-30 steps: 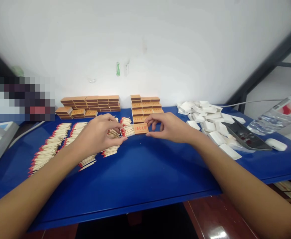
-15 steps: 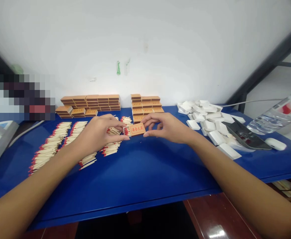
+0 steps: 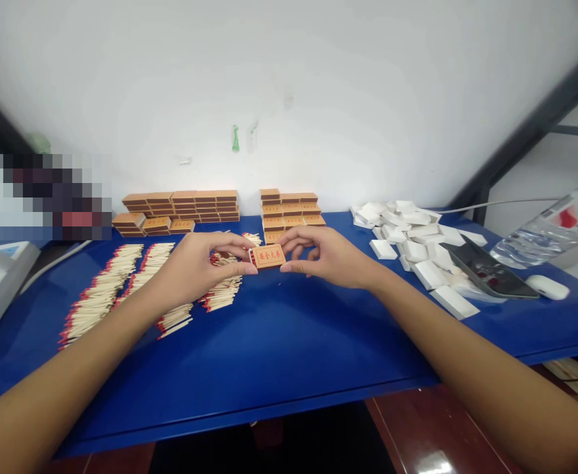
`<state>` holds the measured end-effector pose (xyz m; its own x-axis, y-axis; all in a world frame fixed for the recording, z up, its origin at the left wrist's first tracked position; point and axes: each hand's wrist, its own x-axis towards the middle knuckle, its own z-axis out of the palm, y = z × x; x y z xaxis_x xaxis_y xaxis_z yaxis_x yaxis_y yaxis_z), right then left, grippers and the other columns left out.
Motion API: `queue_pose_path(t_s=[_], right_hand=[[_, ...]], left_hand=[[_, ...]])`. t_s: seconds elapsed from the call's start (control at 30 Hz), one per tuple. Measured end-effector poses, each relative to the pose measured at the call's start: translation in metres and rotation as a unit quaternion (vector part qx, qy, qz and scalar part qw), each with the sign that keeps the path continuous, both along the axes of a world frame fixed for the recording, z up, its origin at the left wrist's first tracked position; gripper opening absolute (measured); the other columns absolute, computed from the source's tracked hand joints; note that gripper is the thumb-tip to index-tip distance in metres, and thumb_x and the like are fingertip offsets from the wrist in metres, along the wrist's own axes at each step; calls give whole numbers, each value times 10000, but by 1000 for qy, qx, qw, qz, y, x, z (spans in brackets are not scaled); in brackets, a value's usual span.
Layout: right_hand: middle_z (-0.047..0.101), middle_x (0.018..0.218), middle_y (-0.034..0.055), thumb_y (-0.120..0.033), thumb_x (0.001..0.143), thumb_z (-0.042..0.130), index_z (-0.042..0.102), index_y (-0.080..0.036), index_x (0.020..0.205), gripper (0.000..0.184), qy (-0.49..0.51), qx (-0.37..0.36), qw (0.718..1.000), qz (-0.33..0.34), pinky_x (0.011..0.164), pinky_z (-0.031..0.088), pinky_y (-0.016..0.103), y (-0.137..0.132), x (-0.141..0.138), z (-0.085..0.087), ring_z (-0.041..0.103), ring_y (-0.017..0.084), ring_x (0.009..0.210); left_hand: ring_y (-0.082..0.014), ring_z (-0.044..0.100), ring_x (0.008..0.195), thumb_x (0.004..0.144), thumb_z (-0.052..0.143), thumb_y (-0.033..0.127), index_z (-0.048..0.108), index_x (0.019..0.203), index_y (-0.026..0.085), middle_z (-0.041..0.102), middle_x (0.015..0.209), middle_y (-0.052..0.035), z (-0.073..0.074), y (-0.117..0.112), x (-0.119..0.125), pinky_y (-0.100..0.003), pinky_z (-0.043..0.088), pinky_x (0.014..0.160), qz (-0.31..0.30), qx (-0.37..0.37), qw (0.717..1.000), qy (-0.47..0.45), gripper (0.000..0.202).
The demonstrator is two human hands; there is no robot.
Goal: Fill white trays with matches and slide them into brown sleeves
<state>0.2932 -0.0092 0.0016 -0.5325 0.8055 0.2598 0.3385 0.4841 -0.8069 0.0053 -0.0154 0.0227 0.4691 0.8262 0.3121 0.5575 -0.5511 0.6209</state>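
Note:
A matchbox (image 3: 269,256) with an orange printed sleeve is held between my two hands, above the blue table. My left hand (image 3: 210,258) grips its left end, where a little of the tray with red match heads shows. At the right end, the thumb and fingers of my right hand (image 3: 326,255) pinch the sleeve. Rows of loose red-tipped matches (image 3: 102,284) lie on the table to the left, some of them behind my left hand. Stacked matchboxes (image 3: 291,209) stand just beyond the held one.
More matchboxes (image 3: 183,204) are stacked against the wall at the back left. White trays (image 3: 412,240) lie heaped on the right, beside a phone (image 3: 486,268), a white earphone case (image 3: 547,287) and a plastic bottle (image 3: 550,227). A white device (image 3: 2,283) stands far left.
The tray has slid further into the sleeve, so less of it shows at the left end. My hands have come slightly closer together.

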Motion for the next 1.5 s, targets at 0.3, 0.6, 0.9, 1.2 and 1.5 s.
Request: queue_pose_path(t_s=[0.3,0.6,0.9,1.2,1.5], right_hand=[[788,1093,58,-412,871,889,728,-232,1209,416,2,2,1000,-10,697,522,330,-5,-4,2,706,196,914],[784,1034,41,-409,855,912,735,-246,1135,369,29,-23,999,1,656,479,303,-10,-14,-1,722,199,929],[774,1033,22,-440,864,911,753,-261,1184,400,26,-34,999,23,675,495,293,-6,-14,-7,709,179,908],[761,924,49,-336,885,834,738,-184,1129,303,-139,68,982,-111,719,516,333,24,26,0,646,179,751],[792,995,50,-393,922,805,763,-178,1185,343,-155,138,942,-264,756,514,322,71,48,8,671,192,789]], left_hand=[[-221,798,866,952,774,531,870,1090,232,868,945,-52,2,2,0,-328,641,795,-8,-14,999,-27,343],[-210,781,845,956,763,569,862,1180,253,869,971,-57,0,4,-4,-312,608,745,-15,-38,998,-42,399],[-234,795,955,1005,671,608,857,1163,266,868,1098,-46,0,2,-2,-321,627,795,-27,-19,999,-1,420],[-270,756,1021,1032,672,554,815,1171,240,844,1054,-51,-10,12,-14,-417,593,930,39,188,978,86,372],[-300,721,985,1072,642,452,797,1180,177,796,971,-95,-21,24,-22,-459,570,903,16,306,941,142,334]])
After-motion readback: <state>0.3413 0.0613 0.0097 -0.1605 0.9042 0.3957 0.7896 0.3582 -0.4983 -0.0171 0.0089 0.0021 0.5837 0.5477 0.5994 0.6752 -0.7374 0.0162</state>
